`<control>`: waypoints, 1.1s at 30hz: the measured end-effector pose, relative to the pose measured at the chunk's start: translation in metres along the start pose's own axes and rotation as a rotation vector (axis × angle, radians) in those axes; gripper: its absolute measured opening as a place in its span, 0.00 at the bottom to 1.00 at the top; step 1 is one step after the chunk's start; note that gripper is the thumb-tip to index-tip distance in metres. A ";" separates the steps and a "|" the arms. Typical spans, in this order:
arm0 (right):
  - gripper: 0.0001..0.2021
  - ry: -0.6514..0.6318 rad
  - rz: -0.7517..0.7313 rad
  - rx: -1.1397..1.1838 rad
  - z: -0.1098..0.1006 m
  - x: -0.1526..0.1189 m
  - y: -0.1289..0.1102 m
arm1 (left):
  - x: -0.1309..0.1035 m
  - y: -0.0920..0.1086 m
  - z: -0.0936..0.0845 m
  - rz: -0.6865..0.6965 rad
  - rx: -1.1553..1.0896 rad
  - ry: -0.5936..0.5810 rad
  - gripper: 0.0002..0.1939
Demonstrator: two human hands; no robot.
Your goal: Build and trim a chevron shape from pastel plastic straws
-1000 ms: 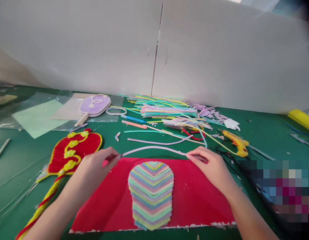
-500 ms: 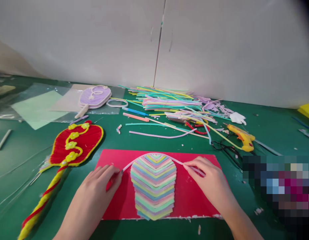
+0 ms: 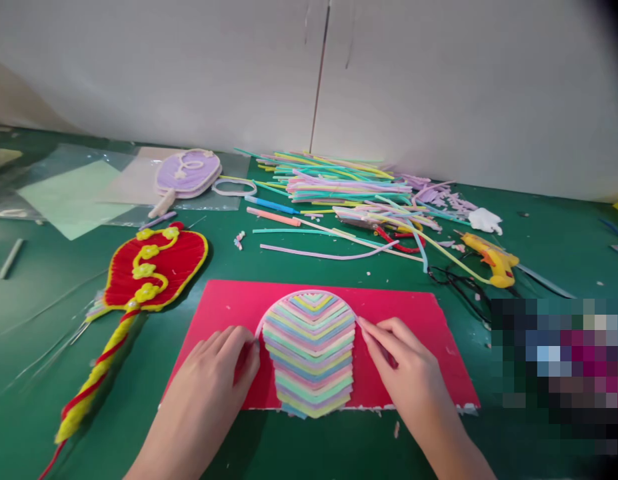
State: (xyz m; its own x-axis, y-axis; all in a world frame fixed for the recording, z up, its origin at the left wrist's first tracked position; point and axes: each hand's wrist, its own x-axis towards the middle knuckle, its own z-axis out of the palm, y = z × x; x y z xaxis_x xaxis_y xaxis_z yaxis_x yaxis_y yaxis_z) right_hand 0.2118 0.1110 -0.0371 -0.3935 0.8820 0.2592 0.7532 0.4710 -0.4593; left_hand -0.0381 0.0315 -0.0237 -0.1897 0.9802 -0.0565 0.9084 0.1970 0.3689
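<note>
The fingers of the left hand (image 3: pixel 216 370) and of the right hand (image 3: pixel 403 360) each pinched a slim, pale pinkish-lilac fuzzy strip (image 3: pixel 313 291), thumb against forefinger, one on either side. Between them the strip arched around the rounded top of a flat panel of pastel chevron bands (image 3: pixel 311 353) in mint, yellow, blue, pink and lilac, and seemed to lie against or just beside that edge; whether it was stuck down could not be told. The panel lay on a glossy red rectangular board (image 3: pixel 233 300), its pointed lower end reaching the board's near edge. The rows of bands looked complete, and the top curve was outlined; the straighter sides and lower end bore no such border yet, so the edging appeared only begun. Beyond the board, on the green worktop (image 3: pixel 223 260), lay a red fan with yellow trim and flowers (image 3: pixel 179 270) to the left, a heap of loose pastel strips (image 3: pixel 339 187) farther back, and a yellow glue gun (image 3: pixel 503 267) to the right.
</note>
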 end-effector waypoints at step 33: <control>0.17 0.125 0.360 0.357 0.013 -0.012 -0.032 | -0.004 0.030 0.002 -0.366 -0.553 0.148 0.11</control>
State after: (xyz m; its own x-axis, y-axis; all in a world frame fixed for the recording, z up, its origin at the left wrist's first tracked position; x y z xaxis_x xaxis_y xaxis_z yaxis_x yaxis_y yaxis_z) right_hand 0.1858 0.0856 -0.0371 -0.0600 0.9909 0.1206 0.5938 0.1325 -0.7936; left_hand -0.0089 0.0337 -0.0145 -0.5336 0.8314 -0.1549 0.4590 0.4386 0.7727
